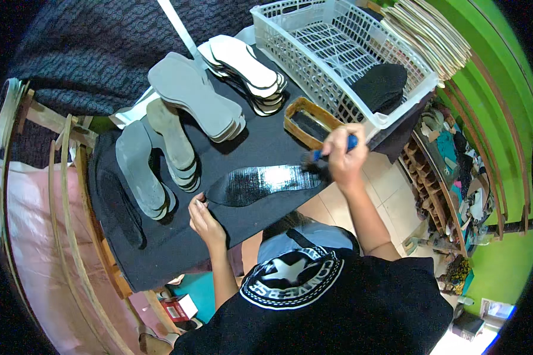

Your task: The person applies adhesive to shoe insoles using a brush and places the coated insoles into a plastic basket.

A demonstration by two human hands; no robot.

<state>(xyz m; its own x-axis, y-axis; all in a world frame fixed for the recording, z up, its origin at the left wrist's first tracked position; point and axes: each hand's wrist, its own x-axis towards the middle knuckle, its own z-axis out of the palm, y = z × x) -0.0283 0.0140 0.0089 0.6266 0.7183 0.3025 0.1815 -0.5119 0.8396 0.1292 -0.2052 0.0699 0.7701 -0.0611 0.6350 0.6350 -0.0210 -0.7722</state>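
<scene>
A black insole (243, 184) with a wet, glossy top lies across the dark tabletop in front of me. At its left end my left hand (206, 222) pinches the edge between thumb and fingers. My right hand (344, 155) is closed around the blue handle of a brush (317, 155). The dark bristles meet the insole's right end. Just beyond the brush stands a tan rectangular tray (295, 131) with something dark inside.
Stacks of grey insoles (192, 92), olive-grey insoles (172, 136) and white insoles (243, 62) lie farther back; more grey insoles (137, 168) sit at left. A white plastic crate (299, 50) holds black pieces (379, 86). Wooden racks (450, 207) flank the table's right side.
</scene>
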